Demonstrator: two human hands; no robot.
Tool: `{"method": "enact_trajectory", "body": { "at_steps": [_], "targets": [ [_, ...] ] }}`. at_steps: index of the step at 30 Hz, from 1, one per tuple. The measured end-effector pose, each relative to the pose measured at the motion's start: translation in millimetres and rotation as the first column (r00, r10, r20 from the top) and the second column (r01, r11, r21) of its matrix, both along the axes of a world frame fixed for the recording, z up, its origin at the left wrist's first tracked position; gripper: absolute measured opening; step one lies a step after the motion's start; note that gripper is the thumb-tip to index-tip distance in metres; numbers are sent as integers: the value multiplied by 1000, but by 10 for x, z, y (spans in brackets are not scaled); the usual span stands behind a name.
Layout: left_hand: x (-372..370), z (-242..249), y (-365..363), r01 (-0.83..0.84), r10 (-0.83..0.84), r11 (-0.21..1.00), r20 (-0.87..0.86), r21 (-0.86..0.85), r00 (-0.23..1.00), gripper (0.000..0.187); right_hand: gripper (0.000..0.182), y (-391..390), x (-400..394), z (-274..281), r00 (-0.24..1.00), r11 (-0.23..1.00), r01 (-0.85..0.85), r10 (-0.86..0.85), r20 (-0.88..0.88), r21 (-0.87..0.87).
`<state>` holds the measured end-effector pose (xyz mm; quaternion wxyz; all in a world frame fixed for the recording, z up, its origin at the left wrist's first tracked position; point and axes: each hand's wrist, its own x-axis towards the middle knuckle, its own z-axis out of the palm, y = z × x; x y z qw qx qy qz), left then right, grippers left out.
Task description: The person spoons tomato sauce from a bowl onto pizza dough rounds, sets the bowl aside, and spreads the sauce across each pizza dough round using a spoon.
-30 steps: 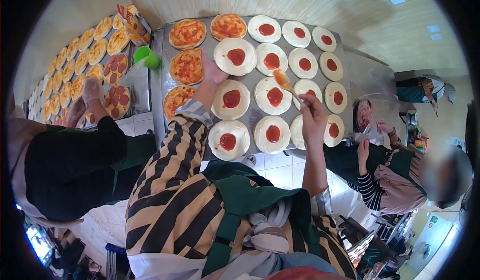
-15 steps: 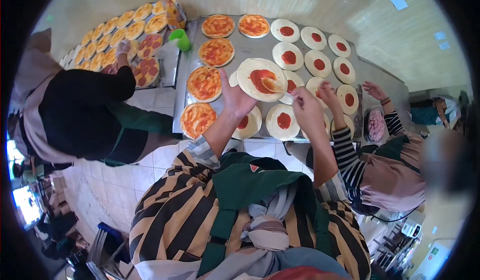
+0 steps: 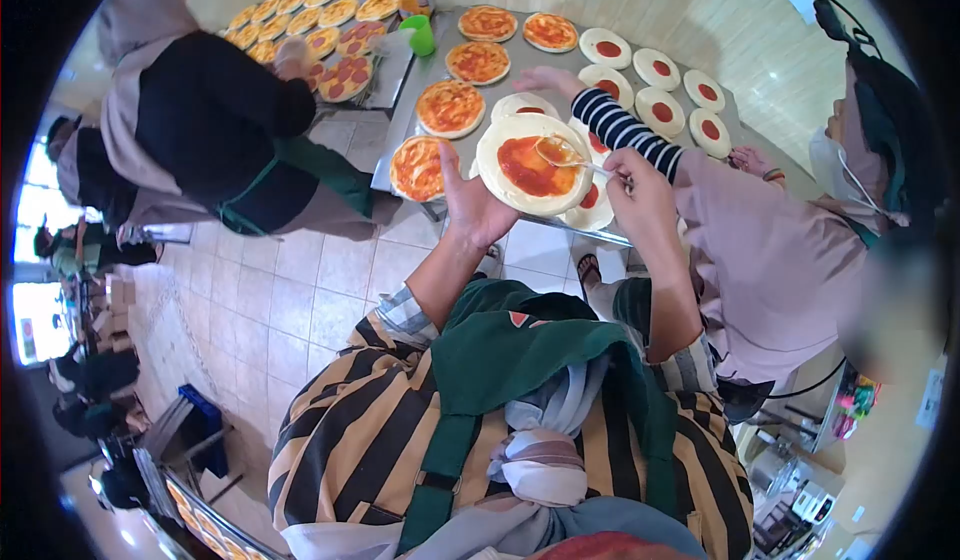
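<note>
My left hand (image 3: pixel 478 208) supports a round pizza base (image 3: pixel 490 165) from below, thumb at its left edge, with the base raised off the table. Red sauce covers the middle of the base, leaving a pale rim. My right hand (image 3: pixel 642 192) pinches the handle of a spoon (image 3: pixel 572 164), whose bowl rests in the sauce. Just left of the held base lies a sauced pizza base (image 3: pixel 420 168). Beyond it and to the right, more bases sit partly hidden behind the held one.
The metal table (image 3: pixel 620 78) bears fully sauced bases at left and bases with a central sauce blob at right. A co-worker's striped sleeve (image 3: pixel 625 132) reaches across from the right. Another person (image 3: pixel 215 110) stands left by topped pizzas (image 3: pixel 345 78) and a green cup (image 3: pixel 418 35).
Sauce on the held base has spread wider, and the spoon now lies flatter across it. The co-worker at right has leaned in, reaching farther over the table. My view has shifted.
</note>
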<state>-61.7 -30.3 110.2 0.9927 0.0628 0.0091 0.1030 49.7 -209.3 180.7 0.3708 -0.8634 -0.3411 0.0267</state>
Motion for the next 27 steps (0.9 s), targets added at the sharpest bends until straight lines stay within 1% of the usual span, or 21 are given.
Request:
{"method": "enact_trajectory", "body": {
  "at_steps": [1, 3, 5, 6, 9, 10, 11, 13, 14, 15, 17, 18, 19, 21, 22, 23, 25, 26, 27],
  "targets": [
    [-92, 3, -23, -24, 24, 1000, 1, 0, 1000, 109, 13, -40, -76, 51, 999, 999, -34, 33, 10, 33],
    [-281, 5, -54, -37, 40, 996, 40, -76, 998, 109, 13, -171, -202, 87, 995, 995, -92, 91, 36, 24],
    [-450, 26, -97, -76, 79, 995, 56, -58, 995, 110, 13, -260, -230, 25, 964, 968, -234, 243, -110, 88],
    [-519, 29, -125, -75, 79, 995, 58, -71, 995, 110, 12, -225, -302, 36, 949, 944, -302, 312, -56, 135],
    [-660, 41, -231, -77, 82, 994, 50, -80, 995, 110, 12, 26, -436, -3, 925, 922, -375, 379, -24, 98],
    [-703, 58, -275, -80, 83, 994, 36, -78, 996, 109, 13, 110, -487, -15, 936, 928, -349, 351, 8, 134],
    [-747, 73, -308, -87, 90, 993, 38, -76, 995, 109, 13, 98, -489, -24, 934, 925, -356, 358, 11, 135],
    [-831, 112, -343, -110, 114, 990, 44, -88, 992, 109, 13, 67, -443, -27, 966, 961, -247, 255, -45, 125],
    [-861, 114, -345, -130, 133, 989, 37, -72, 990, 110, 12, -21, -457, 26, 969, 963, -245, 245, 12, 114],
    [-890, 123, -351, -145, 148, 987, 38, -74, 988, 110, 12, -116, -440, 1, 966, 959, -259, 260, 13, 111],
    [-916, 163, -361, -140, 142, 989, 50, -45, 989, 109, 11, -256, -385, -67, 921, 926, -364, 374, -109, 97],
    [-921, 186, -374, -135, 137, 990, 54, -43, 989, 109, 10, -212, -467, -42, 903, 904, -397, 416, -109, 157],
    [-917, 212, -398, -119, 120, 992, 57, -32, 991, 109, 10, -139, -538, -31, 908, 908, -388, 407, -105, 159],
    [-872, 264, -455, -93, 93, 996, 68, -14, 993, 109, 9, 47, -584, 3, 914, 894, -387, 404, -33, 228],
    [-864, 298, -479, -105, 105, 994, 65, 0, 992, 109, 9, 84, -589, 57, 936, 913, -330, 350, -45, 240],
    [-865, 329, -490, -121, 120, 992, 60, 15, 991, 109, 9, 57, -576, 107, 937, 911, -329, 349, -38, 247],
    [-867, 367, -478, -135, 134, 991, 79, 11, 988, 109, 9, -84, -507, 177, 972, 948, -228, 210, 102, 221],
    [-871, 377, -471, -145, 143, 989, 83, 19, 986, 109, 10, -221, -390, 80, 975, 968, -205, 216, -59, 144],
    [-869, 384, -470, -153, 150, 988, 87, 24, 985, 109, 10, -251, -423, 117, 974, 967, -212, 221, -57, 143]
  ]
}}
